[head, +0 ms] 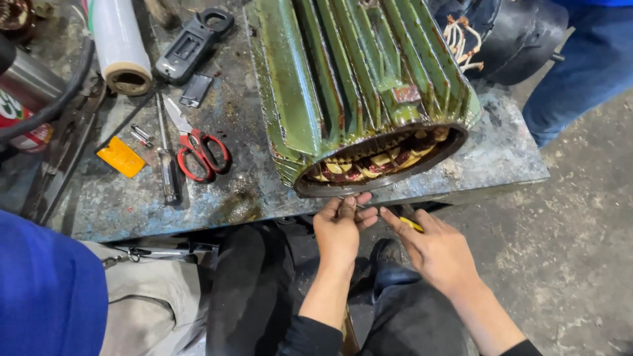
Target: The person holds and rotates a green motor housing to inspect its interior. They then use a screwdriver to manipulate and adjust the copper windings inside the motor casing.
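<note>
left hand (pixel 339 227) at green stator (pixel 359 86) rim | right hand (pixel 435 250) holds yellow tool (pixel 411 224)

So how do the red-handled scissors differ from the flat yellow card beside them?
The red-handled scissors are metal blades with looped handles, long and narrow; the flat yellow card is one plain rectangle. The scissors lie nearer the green ribbed motor housing; the card lies farther left. Both rest flat on the worn metal bench, untouched.

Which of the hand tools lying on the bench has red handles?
The scissors, lying left of the green motor housing; the screwdriver beside them has a dark handle.

chipped green-painted metal housing (pixel 343 72), rusty worn workbench (pixel 217 191)
</note>
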